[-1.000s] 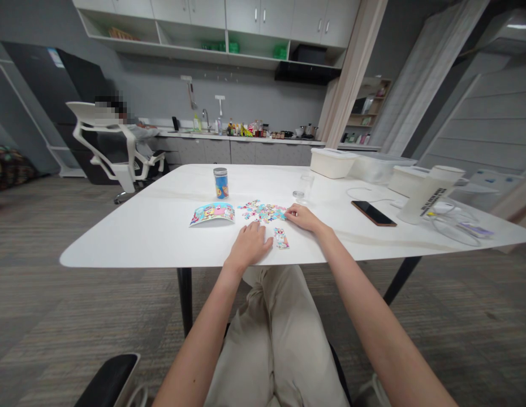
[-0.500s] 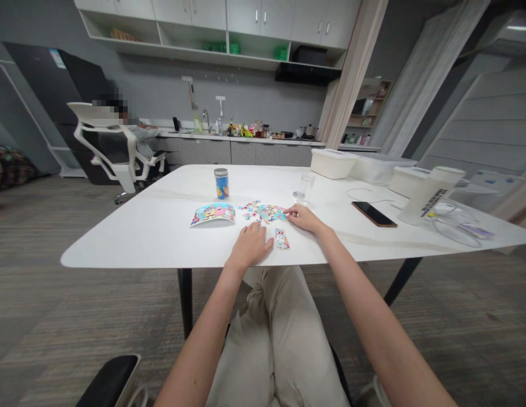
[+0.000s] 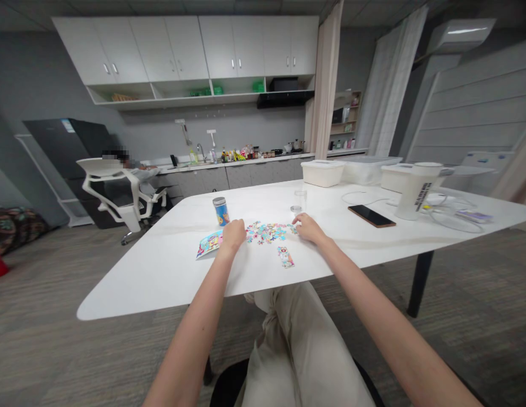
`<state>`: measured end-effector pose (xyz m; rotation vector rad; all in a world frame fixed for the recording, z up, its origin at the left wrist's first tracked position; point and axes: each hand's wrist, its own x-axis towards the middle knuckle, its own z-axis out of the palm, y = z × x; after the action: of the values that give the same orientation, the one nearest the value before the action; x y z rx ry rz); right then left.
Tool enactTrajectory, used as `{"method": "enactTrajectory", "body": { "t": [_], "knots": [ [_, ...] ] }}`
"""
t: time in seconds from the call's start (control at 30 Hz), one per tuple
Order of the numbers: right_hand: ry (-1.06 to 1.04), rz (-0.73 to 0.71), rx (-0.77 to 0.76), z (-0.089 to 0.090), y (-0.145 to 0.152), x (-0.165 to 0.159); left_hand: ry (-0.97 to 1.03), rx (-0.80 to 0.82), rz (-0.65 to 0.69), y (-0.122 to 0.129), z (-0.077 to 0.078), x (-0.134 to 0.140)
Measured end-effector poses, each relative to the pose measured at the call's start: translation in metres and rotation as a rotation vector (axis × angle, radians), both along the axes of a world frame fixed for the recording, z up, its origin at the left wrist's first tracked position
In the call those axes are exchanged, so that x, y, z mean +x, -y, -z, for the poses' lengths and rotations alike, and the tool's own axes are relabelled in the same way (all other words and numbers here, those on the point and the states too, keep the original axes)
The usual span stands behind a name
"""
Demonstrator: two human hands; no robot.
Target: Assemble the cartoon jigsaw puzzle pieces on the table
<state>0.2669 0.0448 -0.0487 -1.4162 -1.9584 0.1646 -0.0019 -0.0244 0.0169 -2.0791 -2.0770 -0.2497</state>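
A heap of small, colourful jigsaw puzzle pieces (image 3: 269, 232) lies on the white table between my hands. My left hand (image 3: 234, 235) is closed at the heap's left edge, in front of the right end of a curved cartoon picture sheet (image 3: 208, 243); what its fingers hold, if anything, is hidden. At the heap's right edge, the fingertips of my right hand (image 3: 309, 229) are pinched on a puzzle piece (image 3: 293, 229). Nearer to me lies a small joined strip of pieces (image 3: 285, 257) showing a cartoon figure. A blue tin with a grey lid (image 3: 221, 212) stands behind the sheet.
A clear jar (image 3: 300, 200) is behind my right hand. To the right are a phone (image 3: 371, 216), a pale tumbler (image 3: 418, 192), cables and white boxes (image 3: 322, 173). Another person sits on a white chair (image 3: 112, 189) beyond the table's left side.
My left hand has moved left and away from me, from the heap's near side to the sheet's right end. My right hand stays at the heap's right edge. The camera view has tilted upward.
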Motion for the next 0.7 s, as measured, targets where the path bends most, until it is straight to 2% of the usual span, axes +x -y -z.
{"method": "enactTrajectory", "body": {
  "t": [0.1,0.2,0.43,0.53,0.7],
  "knots": [
    [-0.017,0.093,-0.047,0.000,-0.004,0.007,-0.064,-0.047,0.033,-0.010,0.009,-0.002],
    [-0.011,0.079,-0.088,0.000,-0.004,0.007,-0.098,-0.059,0.102,-0.010,0.020,0.001],
    [0.041,-0.237,-0.129,-0.003,0.008,-0.011,-0.063,-0.061,0.318,-0.005,0.028,0.002],
    [0.051,-0.292,-0.126,-0.006,0.012,-0.014,-0.046,-0.035,0.304,-0.002,0.029,0.000],
    [0.055,-0.264,-0.095,-0.009,0.014,-0.012,-0.046,-0.017,0.229,0.001,0.026,-0.007]
  ]
}}
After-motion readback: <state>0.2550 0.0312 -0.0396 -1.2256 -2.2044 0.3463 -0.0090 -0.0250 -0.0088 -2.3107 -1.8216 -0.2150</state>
